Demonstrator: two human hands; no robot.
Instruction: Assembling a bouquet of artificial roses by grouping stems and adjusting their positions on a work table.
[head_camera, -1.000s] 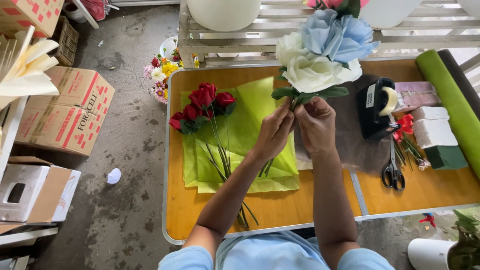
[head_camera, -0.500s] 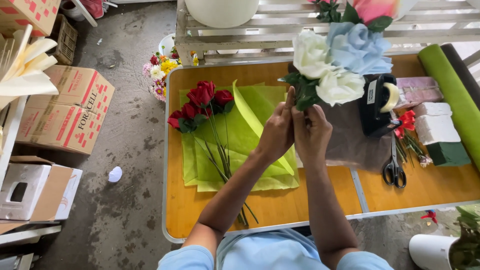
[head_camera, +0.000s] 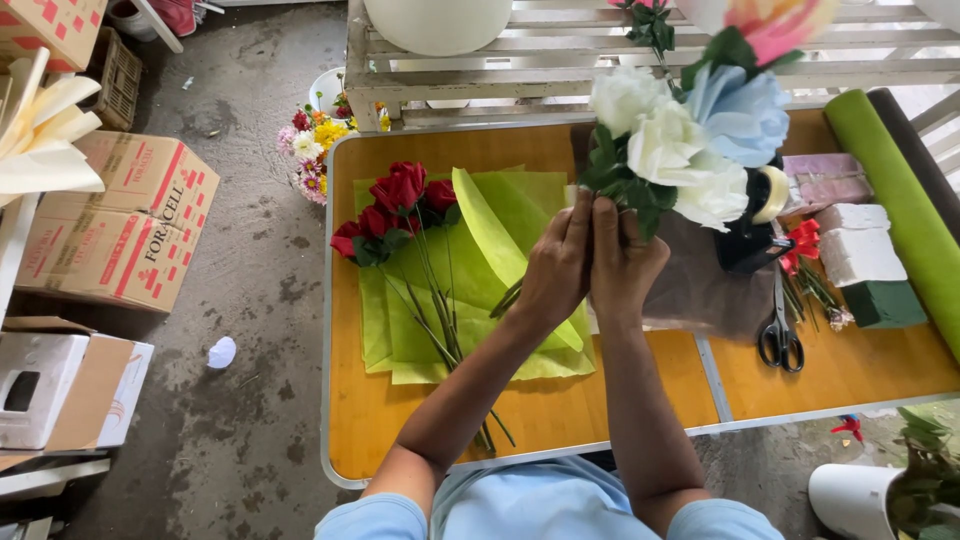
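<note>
Both hands hold one bunch of artificial flowers (head_camera: 690, 145) upright above the orange table (head_camera: 560, 410): white blooms, a pale blue one, a pink one on top, green leaves below. My left hand (head_camera: 555, 265) and my right hand (head_camera: 622, 260) press together around its stems just under the leaves. Left of the hands, a bunch of red roses (head_camera: 395, 205) lies on sheets of lime green wrapping paper (head_camera: 470, 290), their long stems running toward me. Brown paper (head_camera: 695, 290) lies under the raised bunch.
Black scissors (head_camera: 780, 335), a black tape dispenser (head_camera: 750, 225), red ribbon, white and green foam blocks (head_camera: 870, 275) and a green paper roll (head_camera: 890, 200) sit at the right. Cardboard boxes (head_camera: 120, 230) stand on the floor left. A white slatted bench (head_camera: 560, 55) is behind the table.
The flower bunch has risen and shifted right, closer to the camera. Both hands stayed together on the stems and moved slightly right with it.
</note>
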